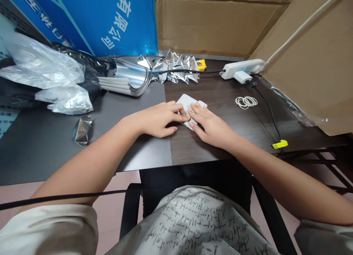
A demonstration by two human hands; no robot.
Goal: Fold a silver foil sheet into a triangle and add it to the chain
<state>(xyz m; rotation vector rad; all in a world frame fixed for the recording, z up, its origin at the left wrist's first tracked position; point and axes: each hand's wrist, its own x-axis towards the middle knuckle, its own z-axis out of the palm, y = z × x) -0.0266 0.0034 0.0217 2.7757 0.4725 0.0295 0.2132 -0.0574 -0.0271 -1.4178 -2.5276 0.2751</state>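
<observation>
A small white folded sheet (186,101) lies on the dark wooden table (220,137) in front of me. My left hand (158,119) rests on its left side, fingers curled and pressing down on the sheet's edge. My right hand (209,124) lies flat on its right side, fingers stretched out and pressed on the paper. The two hands meet fingertip to fingertip over the sheet, hiding its near part.
Several folded silver foil pieces (176,69) stand at the back, beside a curled stack of silver sheets (129,78). One crumpled foil piece (82,129) lies left. Plastic bags (44,71), a power strip (242,68), rubber bands (246,101), a black cable and cardboard walls surround the table.
</observation>
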